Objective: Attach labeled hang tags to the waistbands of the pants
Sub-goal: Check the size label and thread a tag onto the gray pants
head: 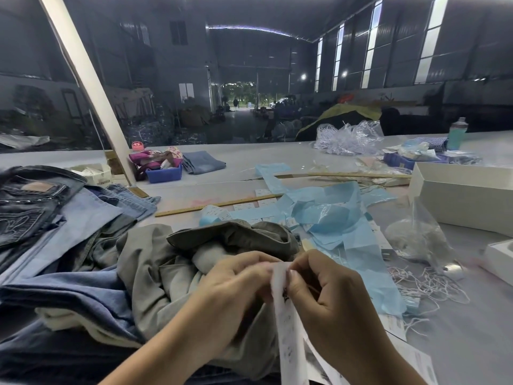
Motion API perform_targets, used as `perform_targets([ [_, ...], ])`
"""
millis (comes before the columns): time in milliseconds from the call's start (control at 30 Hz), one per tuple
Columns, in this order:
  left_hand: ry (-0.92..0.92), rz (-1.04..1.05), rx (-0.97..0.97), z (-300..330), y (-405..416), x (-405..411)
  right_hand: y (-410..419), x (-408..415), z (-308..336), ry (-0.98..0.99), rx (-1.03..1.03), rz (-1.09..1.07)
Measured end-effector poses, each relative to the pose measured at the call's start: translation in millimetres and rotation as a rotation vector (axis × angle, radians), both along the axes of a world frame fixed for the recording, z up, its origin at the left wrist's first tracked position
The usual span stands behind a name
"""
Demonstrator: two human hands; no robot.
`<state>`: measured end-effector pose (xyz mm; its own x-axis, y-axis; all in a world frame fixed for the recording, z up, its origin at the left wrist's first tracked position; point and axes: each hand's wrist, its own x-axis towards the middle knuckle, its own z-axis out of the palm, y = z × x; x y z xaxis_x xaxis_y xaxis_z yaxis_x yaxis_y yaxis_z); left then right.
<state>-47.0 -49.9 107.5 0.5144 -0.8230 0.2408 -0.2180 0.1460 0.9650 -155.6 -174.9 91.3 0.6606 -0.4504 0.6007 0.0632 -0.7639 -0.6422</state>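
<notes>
So both hands are down in the lower middle of the frame, pinched together on the top end of a hang tag [286,309], a long white strip with some dark print, trailing off toward the bottom edge. Left hand [236,290] has its fingertips closed on the tag's upper edge from the left, right hand [330,295] does the same from the right, thumb and forefinger tight on it. Can't make out a string or fastener between the fingers, too blurry there.

The tag looks like thin card or paper, so basically weightless and a bit floppy. It bends under its own length, and I'd guess it creases or tears at the hole if you yank it. Best held right near the top end, where the fingers are now.

The olive-grey pants [222,243] are bunched just above and under the hands, with the waistband [238,237] humped up in the centre. Soft, heavy-ish cloth that slumps, so the waistband is the firmest bit to grab, probably at a belt loop.

Stack of jeans [41,207] at left, blue tissue sheets [341,218] and more loose tags at centre right, tangle of white strings [427,284] at right near a clear plastic bag [416,234]
</notes>
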Motion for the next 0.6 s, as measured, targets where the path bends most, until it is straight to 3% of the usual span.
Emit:
perform_targets([
  [100, 0.059, -0.073, 0.006, 4, 5, 5, 1, -4, -1, -0.025, 0.015, 0.072],
  [400, -0.079, -0.072, 0.122, 2, 3, 9, 3, -10, -9, -0.039, 0.189, 0.241],
  [600, -0.154, -0.078, 0.166, 2, 3, 10, 4, -8, -11, -0.097, 0.212, 0.176],
])
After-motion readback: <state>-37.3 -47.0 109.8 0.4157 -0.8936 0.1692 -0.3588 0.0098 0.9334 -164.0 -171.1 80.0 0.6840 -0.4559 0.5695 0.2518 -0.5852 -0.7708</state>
